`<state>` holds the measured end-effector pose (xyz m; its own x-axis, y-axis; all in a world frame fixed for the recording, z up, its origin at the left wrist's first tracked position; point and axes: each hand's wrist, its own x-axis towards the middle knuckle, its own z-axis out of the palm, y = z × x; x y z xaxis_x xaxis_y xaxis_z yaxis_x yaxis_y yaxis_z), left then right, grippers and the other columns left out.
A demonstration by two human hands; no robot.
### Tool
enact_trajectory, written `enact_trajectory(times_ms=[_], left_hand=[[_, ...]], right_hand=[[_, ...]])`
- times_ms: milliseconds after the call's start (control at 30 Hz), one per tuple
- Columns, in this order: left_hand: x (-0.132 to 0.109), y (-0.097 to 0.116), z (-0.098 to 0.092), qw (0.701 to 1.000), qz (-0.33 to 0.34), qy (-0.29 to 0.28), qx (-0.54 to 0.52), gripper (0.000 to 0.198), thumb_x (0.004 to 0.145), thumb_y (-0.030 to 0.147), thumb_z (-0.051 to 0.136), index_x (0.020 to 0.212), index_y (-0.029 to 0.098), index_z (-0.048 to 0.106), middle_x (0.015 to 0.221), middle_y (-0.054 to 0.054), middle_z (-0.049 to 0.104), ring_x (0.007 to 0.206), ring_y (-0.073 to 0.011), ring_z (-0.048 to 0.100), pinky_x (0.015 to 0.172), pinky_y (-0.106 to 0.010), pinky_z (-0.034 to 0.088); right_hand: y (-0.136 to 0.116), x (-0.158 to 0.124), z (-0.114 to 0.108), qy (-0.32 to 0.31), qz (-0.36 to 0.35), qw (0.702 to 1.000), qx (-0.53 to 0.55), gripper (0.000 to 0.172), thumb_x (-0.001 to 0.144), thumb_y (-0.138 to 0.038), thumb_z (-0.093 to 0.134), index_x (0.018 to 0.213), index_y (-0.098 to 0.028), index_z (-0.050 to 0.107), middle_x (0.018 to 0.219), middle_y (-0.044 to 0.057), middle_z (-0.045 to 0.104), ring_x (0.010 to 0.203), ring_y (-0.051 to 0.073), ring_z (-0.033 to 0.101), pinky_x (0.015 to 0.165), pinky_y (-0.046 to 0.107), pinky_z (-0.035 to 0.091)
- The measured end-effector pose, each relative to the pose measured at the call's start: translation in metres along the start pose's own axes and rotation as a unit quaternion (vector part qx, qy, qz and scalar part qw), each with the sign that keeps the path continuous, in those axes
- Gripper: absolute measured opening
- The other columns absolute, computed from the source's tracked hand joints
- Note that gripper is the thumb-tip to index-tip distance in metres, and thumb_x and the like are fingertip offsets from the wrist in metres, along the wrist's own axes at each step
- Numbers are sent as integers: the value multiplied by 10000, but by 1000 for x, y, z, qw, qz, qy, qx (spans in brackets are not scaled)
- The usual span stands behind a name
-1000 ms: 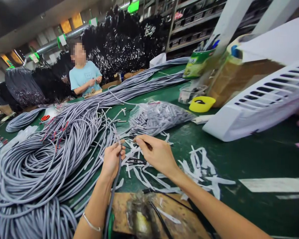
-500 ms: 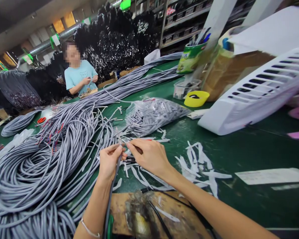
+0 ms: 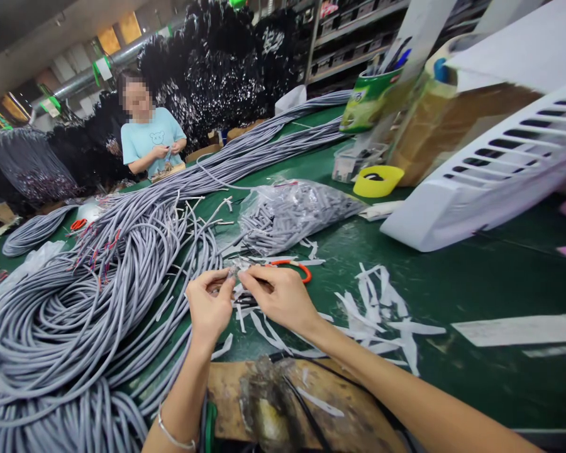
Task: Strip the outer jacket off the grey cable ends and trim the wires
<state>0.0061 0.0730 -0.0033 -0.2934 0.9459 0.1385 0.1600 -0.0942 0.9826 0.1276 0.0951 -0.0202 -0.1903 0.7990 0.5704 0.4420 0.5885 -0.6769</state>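
Observation:
My left hand is closed, thumb and fingers pinching the end of a grey cable, whose length runs down beside my left forearm. Close against it, my right hand pinches at the same cable end; the fine wires between the fingertips are too small to make out. Behind my right hand shows the orange handle of a tool, partly hidden. White strips lie scattered on the green table to the right. Beyond my hands rests a clear plastic bag filled with short grey pieces.
Coiled grey cables cover the left side. A stained wooden board is at the near edge. To the right stand a white slotted plastic basket, a yellow ring and a green pen tin. A co-worker sits across the table.
Both hands stay together at the cable end, with small finger movements; the left fingers have shifted. More of the orange handle shows behind the right hand. The view has moved slightly.

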Motion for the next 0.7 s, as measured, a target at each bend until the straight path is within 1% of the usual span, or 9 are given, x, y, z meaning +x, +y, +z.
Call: enact_trajectory(times_ms=[67, 167, 233, 300, 433, 500, 600, 667, 700], left_hand=[[-2, -2, -1, 998, 39, 18, 47, 127, 641, 171, 651, 745, 124, 706, 724, -83, 689, 631, -163, 622, 570, -234, 471], [-4, -3, 0, 996, 57, 17, 61, 130, 677, 167, 626, 772, 130, 707, 767, -93, 694, 687, -182, 636, 642, -260, 484], [-5, -2, 0, 997, 58, 10, 50, 139, 693, 182, 620, 789, 135, 709, 764, -91, 690, 676, -182, 632, 635, -262, 480], [-6, 0, 0, 995, 78, 10, 68, 144, 706, 197, 614, 795, 144, 715, 728, -80, 677, 639, -167, 612, 600, -247, 460], [-9, 4, 1, 969, 167, 29, 181, 147, 729, 188, 592, 776, 165, 729, 587, -36, 598, 529, -117, 514, 518, -219, 366], [-10, 4, 1, 959, 192, 36, 205, 159, 732, 174, 582, 787, 172, 730, 554, -18, 562, 500, -103, 479, 497, -216, 337], [-10, 3, 1, 964, 187, 35, 187, 176, 723, 162, 571, 809, 167, 724, 557, -10, 565, 500, -101, 486, 494, -209, 355], [-9, 2, 1, 979, 148, 15, 137, 176, 721, 176, 566, 807, 147, 716, 631, -32, 624, 555, -116, 548, 528, -209, 414], [-8, 1, 1, 987, 123, 4, 107, 174, 721, 191, 566, 800, 135, 711, 679, -48, 650, 593, -128, 579, 552, -214, 444]], right_hand=[[-2, -1, 2, 26, -29, 999, -22, 400, 847, -328, 393, 478, -177, 428, 424, -24, 420, 400, 83, 376, 445, 219, 263], [-1, -2, 4, 12, -17, 1000, -8, 400, 859, -324, 376, 495, -174, 444, 425, -28, 419, 388, 77, 364, 426, 210, 259], [0, -1, 5, -3, 9, 1000, 7, 405, 869, -334, 362, 510, -173, 460, 422, -32, 420, 378, 75, 359, 409, 204, 259], [0, 0, 5, 1, 18, 1000, 8, 414, 874, -341, 360, 508, -174, 457, 417, -33, 420, 375, 74, 358, 403, 200, 263], [-5, -3, 4, 47, -28, 998, -42, 413, 884, -297, 384, 498, -173, 460, 418, -29, 444, 375, 73, 374, 419, 205, 270], [-8, -7, 5, 82, -64, 991, -85, 387, 882, -257, 400, 518, -168, 494, 445, -17, 491, 392, 79, 407, 444, 214, 279], [-10, -10, 7, 131, -109, 976, -134, 340, 871, -224, 429, 556, -161, 542, 482, 2, 543, 424, 95, 457, 470, 229, 287], [-12, -10, 6, 141, -126, 971, -143, 343, 870, -221, 436, 550, -160, 545, 476, 3, 541, 423, 100, 463, 472, 235, 285], [-12, -9, 4, 134, -127, 972, -145, 345, 872, -223, 434, 553, -160, 549, 477, 2, 541, 425, 101, 466, 475, 235, 286]])
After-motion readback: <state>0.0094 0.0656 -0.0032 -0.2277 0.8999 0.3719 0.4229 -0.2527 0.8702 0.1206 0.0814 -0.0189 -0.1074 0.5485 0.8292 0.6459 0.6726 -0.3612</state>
